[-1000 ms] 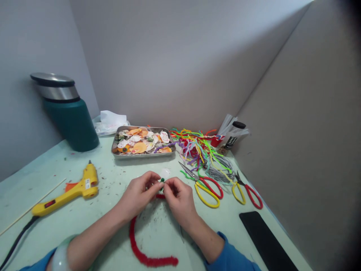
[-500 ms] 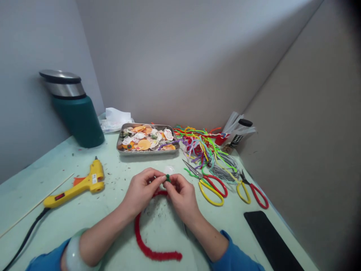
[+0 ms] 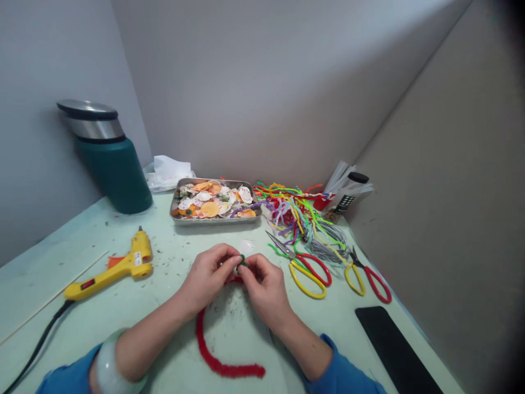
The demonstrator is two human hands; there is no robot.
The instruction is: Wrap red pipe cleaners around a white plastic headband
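Observation:
Both hands meet over the middle of the table. My left hand point(image 3: 211, 273) pinches one side of a small dark green piece point(image 3: 243, 259), which looks like a bit of fuzzy stem. The other side of it is pinched by my right hand point(image 3: 266, 284). Fingers cover most of the piece. Beneath them a curved red fuzzy stem point(image 3: 211, 358) lies on the table, its upper end partly hidden by the hands. Just beyond the fingertips sits a whitish translucent disc point(image 3: 246, 247).
A yellow glue gun point(image 3: 109, 276), thin stick point(image 3: 53, 298) and green bottle point(image 3: 117, 175) stand or lie left. Behind is a metal tray point(image 3: 215, 221) of shells. To the right are colourful stems point(image 3: 295, 213), large scissors point(image 3: 303, 273), small scissors point(image 3: 367, 276) and a black slab point(image 3: 394, 350).
The green piece has shifted slightly between the fingertips and now shows a more curved shape. Both hands stay in nearly the same place.

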